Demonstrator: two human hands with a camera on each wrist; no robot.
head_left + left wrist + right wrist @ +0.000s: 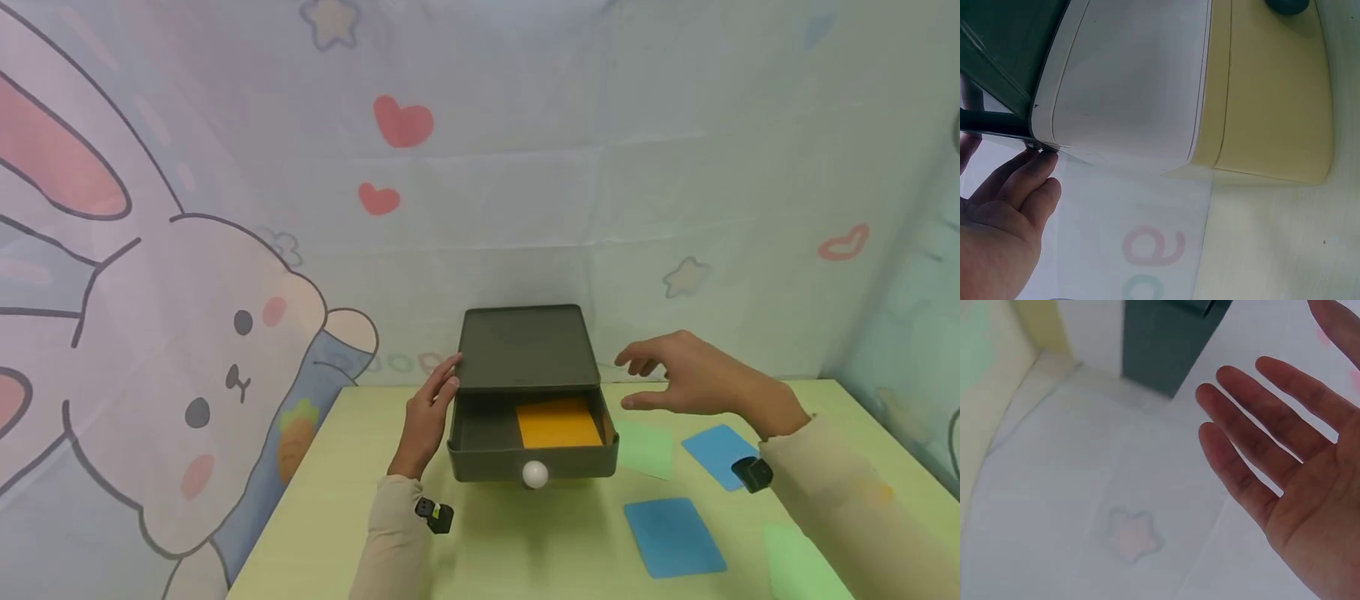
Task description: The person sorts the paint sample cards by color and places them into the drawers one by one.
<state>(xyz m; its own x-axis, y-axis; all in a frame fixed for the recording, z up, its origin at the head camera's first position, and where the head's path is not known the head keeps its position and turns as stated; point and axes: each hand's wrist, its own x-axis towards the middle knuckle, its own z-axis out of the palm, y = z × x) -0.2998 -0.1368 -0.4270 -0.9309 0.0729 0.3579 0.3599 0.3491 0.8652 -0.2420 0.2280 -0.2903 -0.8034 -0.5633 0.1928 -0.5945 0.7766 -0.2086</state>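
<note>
A drawer unit with a dark grey-green top (528,348) stands in front of me, its top drawer (491,463) pulled out by a round white knob (535,475). An orange square sheet (558,425) lies inside, toward the drawer's right. My left hand (429,421) touches the unit's upper left edge with its fingertips. From the left wrist, the white side (1129,81) shows below the dark tier, with fingertips (1041,162) right at the seam. To the right of the unit, my right hand (690,375) hovers with fingers spread apart, holding nothing.
Blue square sheets (675,537) and green ones (645,450) lie on the pale table (337,492), right of the unit. A yellow tier (1272,94) forms the unit's lower part. Behind hangs a cloth (510,183) printed with a rabbit, hearts and stars.
</note>
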